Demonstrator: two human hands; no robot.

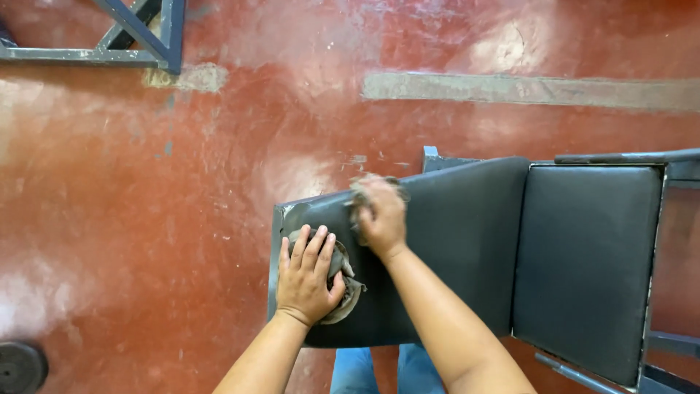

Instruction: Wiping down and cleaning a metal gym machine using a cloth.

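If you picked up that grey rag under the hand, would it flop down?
Probably yes. The grey rag lies crumpled and folded under the left hand on the black bench pad, so it looks soft, not stiff. It seems thin, so likely light, and unlikely to roll.

The long black pad of the bench is bare from its middle to the seam with the second pad, so a hand could slide that way freely. At the pad's left end, the left hand lies flat on a grey rag, and the right hand covers the far edge. Past the left edge is open red floor. A metal frame stands far off, and a dark weight plate lies well apart near the floor's lower left.
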